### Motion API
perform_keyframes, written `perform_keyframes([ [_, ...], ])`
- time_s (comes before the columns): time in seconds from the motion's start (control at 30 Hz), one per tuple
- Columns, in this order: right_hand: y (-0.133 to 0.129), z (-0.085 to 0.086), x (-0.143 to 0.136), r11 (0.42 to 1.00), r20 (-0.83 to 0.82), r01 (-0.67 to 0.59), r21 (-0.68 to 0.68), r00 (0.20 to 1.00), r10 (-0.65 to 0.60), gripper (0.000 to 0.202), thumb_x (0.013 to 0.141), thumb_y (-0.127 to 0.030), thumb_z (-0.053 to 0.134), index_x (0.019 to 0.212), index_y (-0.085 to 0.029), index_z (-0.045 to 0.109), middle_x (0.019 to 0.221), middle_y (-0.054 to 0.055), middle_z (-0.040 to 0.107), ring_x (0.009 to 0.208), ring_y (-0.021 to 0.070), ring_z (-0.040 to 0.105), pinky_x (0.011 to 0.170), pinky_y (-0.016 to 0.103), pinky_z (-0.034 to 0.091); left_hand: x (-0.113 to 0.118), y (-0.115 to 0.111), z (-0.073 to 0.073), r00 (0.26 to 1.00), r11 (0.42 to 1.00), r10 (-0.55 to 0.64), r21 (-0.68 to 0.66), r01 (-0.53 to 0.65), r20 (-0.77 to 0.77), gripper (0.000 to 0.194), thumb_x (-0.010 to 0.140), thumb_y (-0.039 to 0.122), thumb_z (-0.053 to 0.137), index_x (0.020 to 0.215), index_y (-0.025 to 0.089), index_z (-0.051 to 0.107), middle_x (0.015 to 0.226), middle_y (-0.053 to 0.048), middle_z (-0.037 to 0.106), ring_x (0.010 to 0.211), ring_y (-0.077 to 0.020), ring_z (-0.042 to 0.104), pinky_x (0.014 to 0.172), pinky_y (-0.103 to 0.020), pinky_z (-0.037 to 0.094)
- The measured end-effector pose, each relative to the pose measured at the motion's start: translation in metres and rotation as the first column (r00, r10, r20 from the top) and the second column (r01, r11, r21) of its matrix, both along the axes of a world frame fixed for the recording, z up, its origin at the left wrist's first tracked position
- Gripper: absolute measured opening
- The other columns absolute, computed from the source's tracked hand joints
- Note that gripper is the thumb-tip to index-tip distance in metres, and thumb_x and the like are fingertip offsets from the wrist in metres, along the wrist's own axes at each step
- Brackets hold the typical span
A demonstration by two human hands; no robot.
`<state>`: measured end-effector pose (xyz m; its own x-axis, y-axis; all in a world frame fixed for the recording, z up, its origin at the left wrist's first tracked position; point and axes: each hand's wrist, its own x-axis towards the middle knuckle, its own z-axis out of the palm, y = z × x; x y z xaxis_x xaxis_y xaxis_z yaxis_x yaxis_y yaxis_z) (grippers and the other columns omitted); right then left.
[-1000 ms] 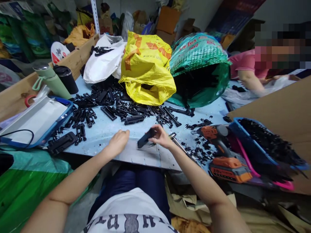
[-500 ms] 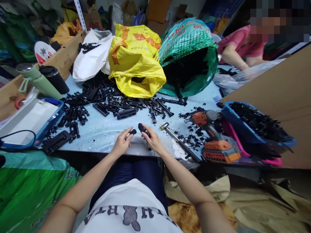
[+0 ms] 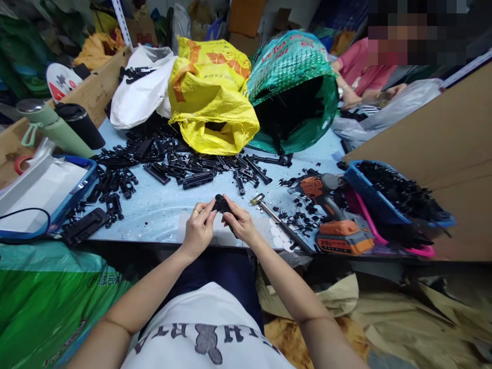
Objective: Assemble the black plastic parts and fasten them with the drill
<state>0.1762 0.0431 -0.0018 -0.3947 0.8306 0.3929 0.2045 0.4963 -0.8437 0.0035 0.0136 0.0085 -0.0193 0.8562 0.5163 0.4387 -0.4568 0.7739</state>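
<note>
Above the front edge of the blue work surface, my right hand [image 3: 241, 223] is closed round a long black plastic part [image 3: 223, 204]. My left hand [image 3: 199, 228] pinches a small black knob-like piece against the upper end of that part; the fingers mostly cover the piece. Just beyond both hands lies a black slotted bar [image 3: 198, 180], at the near side of a heap of similar black parts [image 3: 172, 159]. To the right of my right hand rests a hammer [image 3: 280, 221] with a metal shaft and black grip.
An orange cordless drill [image 3: 326, 205] and a blue basket of black pieces [image 3: 388, 189] stand at the right. White [image 3: 142, 97], yellow [image 3: 213, 97] and green [image 3: 292, 87] sacks line the back. Far right, a person in pink handles clear plastic. Bottles [image 3: 54, 125] stand left.
My left hand has moved right and brought its small black piece against the part in my right hand. The view has shifted slightly. The other person's hands have moved.
</note>
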Motion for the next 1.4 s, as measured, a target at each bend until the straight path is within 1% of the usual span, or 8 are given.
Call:
perform_keyframes([
  [0.17, -0.004, 0.012, 0.000, 0.977, 0.192, -0.083, 0.196, 0.980, 0.045, 0.050, 0.092, -0.033, 0.046, 0.141, -0.030, 0.034, 0.093, 0.005, 0.058, 0.075, 0.0150, 0.056, 0.073, 0.033, 0.052, -0.008, 0.007, 0.002, 0.978, 0.980, -0.186, 0.048, 0.191, -0.091, 0.033, 0.091, 0.024, 0.046, 0.120, 0.018, 0.057, 0.094, -0.008, 0.059, 0.084, -0.0135, 0.058, 0.073, -0.026, 0.049],
  [0.33, -0.017, 0.013, -0.027, 0.978, 0.004, 0.132, 0.163, 0.991, -0.134, 0.052, 0.093, -0.034, 0.042, 0.143, -0.029, 0.029, 0.097, 0.007, 0.056, 0.070, 0.0146, 0.055, 0.068, 0.032, 0.052, 0.000, 0.005, 0.014, 0.994, 0.977, 0.087, 0.187, -0.099, 0.073, 0.033, 0.092, 0.022, 0.042, 0.122, 0.018, 0.056, 0.098, -0.009, 0.059, 0.090, -0.0152, 0.057, 0.079, -0.029, 0.048],
  [0.63, -0.027, -0.009, -0.048, 0.948, -0.068, 0.311, 0.069, 0.949, -0.307, 0.054, 0.092, -0.040, 0.041, 0.143, -0.030, 0.029, 0.104, 0.010, 0.055, 0.077, 0.0180, 0.056, 0.067, 0.036, 0.053, -0.019, 0.027, 0.024, 0.979, 0.973, -0.204, 0.110, 0.203, -0.002, 0.031, 0.092, 0.029, 0.041, 0.113, 0.018, 0.062, 0.096, -0.009, 0.062, 0.090, -0.0164, 0.057, 0.080, -0.032, 0.049],
  [0.77, -0.018, -0.011, -0.045, 0.965, -0.059, 0.259, 0.033, 0.965, -0.256, 0.052, 0.090, -0.041, 0.044, 0.140, -0.029, 0.035, 0.099, 0.008, 0.056, 0.073, 0.0158, 0.055, 0.065, 0.033, 0.053, -0.019, 0.029, 0.016, 0.951, 0.964, -0.233, -0.077, 0.253, 0.205, 0.034, 0.089, 0.040, 0.046, 0.111, 0.019, 0.062, 0.101, -0.009, 0.060, 0.081, -0.0148, 0.058, 0.068, -0.029, 0.051],
  [0.83, -0.013, -0.011, -0.038, 0.980, -0.059, 0.200, 0.005, 0.978, -0.200, 0.050, 0.090, -0.040, 0.046, 0.139, -0.029, 0.038, 0.099, 0.007, 0.057, 0.069, 0.0137, 0.055, 0.061, 0.030, 0.052, -0.020, 0.024, 0.011, 0.860, 0.902, -0.213, -0.246, 0.356, 0.464, 0.042, 0.086, 0.048, 0.048, 0.113, 0.018, 0.058, 0.099, -0.009, 0.059, 0.069, -0.0123, 0.058, 0.055, -0.025, 0.049],
  [1.0, -0.007, -0.016, -0.021, 0.993, -0.034, 0.112, -0.030, 0.993, -0.113, 0.050, 0.090, -0.039, 0.045, 0.138, -0.028, 0.039, 0.096, 0.005, 0.056, 0.064, 0.0109, 0.054, 0.059, 0.028, 0.053, -0.026, 0.008, 0.008, 0.606, 0.495, -0.049, -0.508, 0.705, 0.794, 0.049, 0.075, 0.054, 0.061, 0.097, 0.011, 0.059, 0.057, 0.002, 0.052, 0.042, -0.0053, 0.045, 0.034, -0.014, 0.030],
  [1.23, 0.001, -0.002, -0.004, 0.988, 0.219, -0.058, 0.142, 0.975, 0.026, 0.050, 0.092, -0.042, 0.042, 0.140, -0.028, 0.036, 0.088, 0.004, 0.055, 0.070, 0.0124, 0.055, 0.068, 0.028, 0.051, -0.060, 0.010, 0.004, 0.708, 0.381, -0.051, -0.642, 0.666, 0.704, 0.048, 0.069, 0.058, 0.064, 0.085, 0.013, 0.057, 0.041, 0.009, 0.042, 0.026, -0.0005, 0.023, 0.029, -0.013, 0.008],
  [1.4, -0.007, 0.024, 0.012, 0.858, 0.706, -0.428, 0.283, 0.699, 0.116, 0.046, 0.091, -0.047, 0.042, 0.134, -0.029, 0.046, 0.089, 0.006, 0.055, 0.071, 0.0127, 0.054, 0.062, 0.023, 0.044, -0.102, -0.005, 0.008, 0.886, 0.297, -0.223, -0.837, 0.459, 0.407, 0.047, 0.072, 0.059, 0.060, 0.062, 0.016, 0.048, 0.036, 0.006, 0.042, 0.027, -0.0014, 0.025, 0.031, -0.014, 0.012],
])
